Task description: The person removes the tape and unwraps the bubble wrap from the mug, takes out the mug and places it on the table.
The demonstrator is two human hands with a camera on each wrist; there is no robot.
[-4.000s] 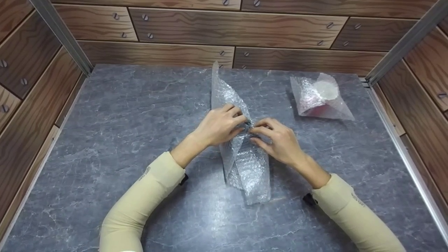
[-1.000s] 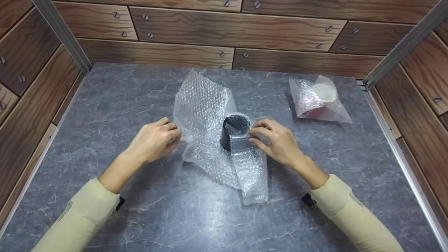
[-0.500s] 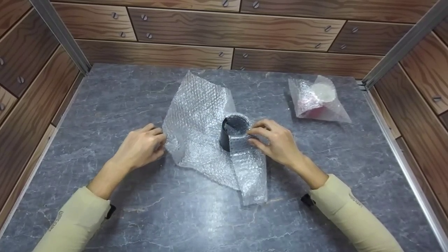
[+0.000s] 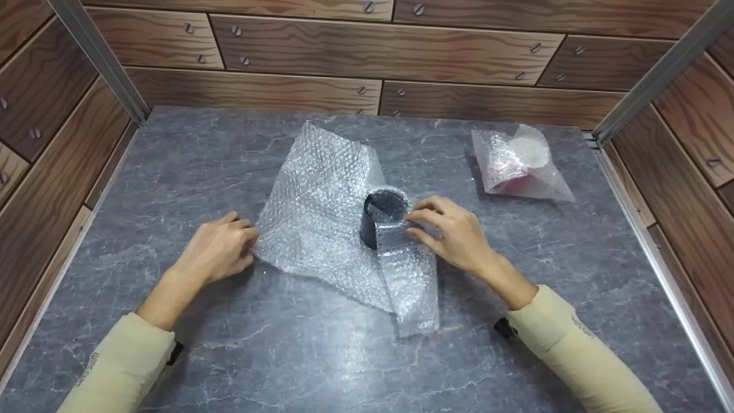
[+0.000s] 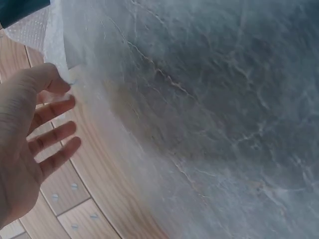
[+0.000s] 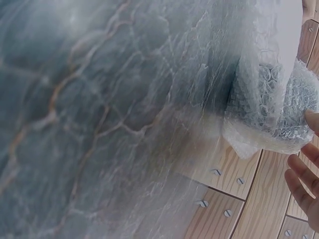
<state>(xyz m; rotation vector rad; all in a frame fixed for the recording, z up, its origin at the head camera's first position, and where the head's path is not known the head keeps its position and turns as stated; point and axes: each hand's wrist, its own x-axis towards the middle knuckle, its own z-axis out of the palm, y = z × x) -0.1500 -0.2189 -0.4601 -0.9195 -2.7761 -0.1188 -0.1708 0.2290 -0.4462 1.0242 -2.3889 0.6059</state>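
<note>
The dark cup [image 4: 368,228] stands upright on the worktop [image 4: 298,361], partly sleeved in bubble wrap [image 4: 327,195], its open top facing up. The right hand [image 4: 453,232] holds the wrapped right side near the rim between thumb and fingers, presumably to steady the cup. Well apart from it, the left hand [image 4: 217,249] pinches the wrap's outer left corner between thumb and forefinger, other fingers loosely spread; that grip probably keeps the loose sheet spread out. A wrapped bundle [image 4: 519,166] sits beyond the right hand, likely out of the way.
</note>
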